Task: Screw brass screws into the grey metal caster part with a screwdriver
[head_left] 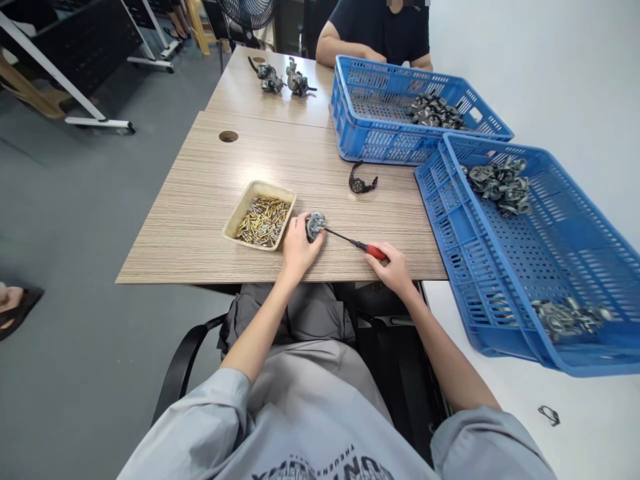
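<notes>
Both hands work near the front edge of the desk [200,200] in the head view. Left hand [297,248] has its grip closed around a small grey metal part [315,225], holding it against the desktop with fingers curled over its near side. Right hand [395,267] has its grip wrapped around the red handle of a screwdriver [350,241], whose dark shaft runs up and left so the tip meets the metal part (the exact contact point is too small to make out). Just left of the metal part sits a beige tray [234,223] full of brass-coloured screws [263,221]. A black wristwatch [361,183] lies farther back on the desk. To the right, a blue crate [500,293] hangs partly over the desk edge and holds grey metal parts; a second blue crate [370,127] stands behind it. Across the desk sits another person [380,30] in a dark shirt.
</notes>
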The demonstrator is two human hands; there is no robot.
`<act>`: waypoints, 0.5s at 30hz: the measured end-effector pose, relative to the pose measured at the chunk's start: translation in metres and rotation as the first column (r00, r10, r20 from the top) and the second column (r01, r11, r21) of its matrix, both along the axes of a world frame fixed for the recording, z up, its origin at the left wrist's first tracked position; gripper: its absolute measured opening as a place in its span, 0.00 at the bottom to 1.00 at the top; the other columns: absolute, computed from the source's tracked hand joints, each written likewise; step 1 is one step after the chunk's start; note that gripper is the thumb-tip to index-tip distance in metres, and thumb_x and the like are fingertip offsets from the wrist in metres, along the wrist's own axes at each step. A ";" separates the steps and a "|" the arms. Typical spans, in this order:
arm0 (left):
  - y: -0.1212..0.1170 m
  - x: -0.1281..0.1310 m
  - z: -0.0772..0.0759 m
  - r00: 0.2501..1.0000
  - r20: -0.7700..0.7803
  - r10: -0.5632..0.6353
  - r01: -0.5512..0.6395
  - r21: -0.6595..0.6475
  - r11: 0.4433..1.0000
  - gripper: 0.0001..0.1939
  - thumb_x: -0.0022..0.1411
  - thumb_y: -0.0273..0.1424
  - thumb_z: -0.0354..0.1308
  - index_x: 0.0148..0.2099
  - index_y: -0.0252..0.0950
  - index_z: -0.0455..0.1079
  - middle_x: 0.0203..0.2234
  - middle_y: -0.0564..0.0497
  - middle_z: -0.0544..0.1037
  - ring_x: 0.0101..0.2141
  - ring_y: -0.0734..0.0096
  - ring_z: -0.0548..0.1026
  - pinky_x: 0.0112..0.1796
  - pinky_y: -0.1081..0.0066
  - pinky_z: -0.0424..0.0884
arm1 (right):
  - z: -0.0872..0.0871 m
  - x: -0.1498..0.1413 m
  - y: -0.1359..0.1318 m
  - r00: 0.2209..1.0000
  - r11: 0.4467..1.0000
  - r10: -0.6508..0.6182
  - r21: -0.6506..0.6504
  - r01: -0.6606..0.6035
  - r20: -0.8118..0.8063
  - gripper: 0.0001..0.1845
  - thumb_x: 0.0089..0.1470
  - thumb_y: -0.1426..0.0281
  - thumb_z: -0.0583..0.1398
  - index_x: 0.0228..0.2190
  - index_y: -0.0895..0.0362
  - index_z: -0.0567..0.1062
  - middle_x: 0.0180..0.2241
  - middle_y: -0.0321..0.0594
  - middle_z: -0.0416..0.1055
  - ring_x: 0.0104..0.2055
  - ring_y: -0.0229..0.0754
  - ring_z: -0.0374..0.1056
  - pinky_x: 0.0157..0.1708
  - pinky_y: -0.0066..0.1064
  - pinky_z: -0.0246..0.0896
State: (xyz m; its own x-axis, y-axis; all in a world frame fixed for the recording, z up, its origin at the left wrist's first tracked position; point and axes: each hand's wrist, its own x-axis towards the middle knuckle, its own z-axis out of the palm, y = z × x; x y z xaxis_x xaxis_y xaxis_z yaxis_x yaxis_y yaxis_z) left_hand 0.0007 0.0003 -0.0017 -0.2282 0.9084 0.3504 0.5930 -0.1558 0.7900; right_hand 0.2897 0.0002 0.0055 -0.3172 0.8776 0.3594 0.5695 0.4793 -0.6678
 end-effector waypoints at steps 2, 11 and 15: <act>0.000 0.000 0.000 1.000 0.003 0.002 -0.002 -0.003 1.000 0.24 0.68 0.32 0.65 0.64 0.41 0.69 0.56 0.41 0.77 0.59 0.49 0.77 0.64 0.51 0.74 | 0.000 0.000 0.000 1.000 1.000 0.000 -0.002 0.000 -0.001 0.12 0.67 0.62 0.66 0.48 0.51 0.84 0.46 0.46 0.83 0.48 0.55 0.79 0.50 0.46 0.76; 0.000 0.000 0.001 1.000 0.008 0.000 0.000 -0.011 1.000 0.24 0.68 0.32 0.66 0.65 0.41 0.69 0.57 0.40 0.77 0.60 0.48 0.77 0.64 0.51 0.74 | 0.002 -0.001 -0.001 1.000 1.000 -0.008 -0.028 0.009 0.007 0.13 0.67 0.59 0.66 0.48 0.51 0.84 0.46 0.46 0.83 0.47 0.55 0.78 0.49 0.47 0.77; 0.000 0.000 0.002 1.000 0.008 -0.005 0.005 -0.008 1.000 0.24 0.69 0.32 0.65 0.65 0.40 0.69 0.57 0.39 0.77 0.60 0.48 0.77 0.64 0.51 0.74 | 0.002 -0.001 -0.001 1.000 1.000 -0.008 -0.027 0.009 0.010 0.13 0.67 0.59 0.65 0.48 0.51 0.84 0.46 0.46 0.83 0.48 0.55 0.79 0.49 0.47 0.77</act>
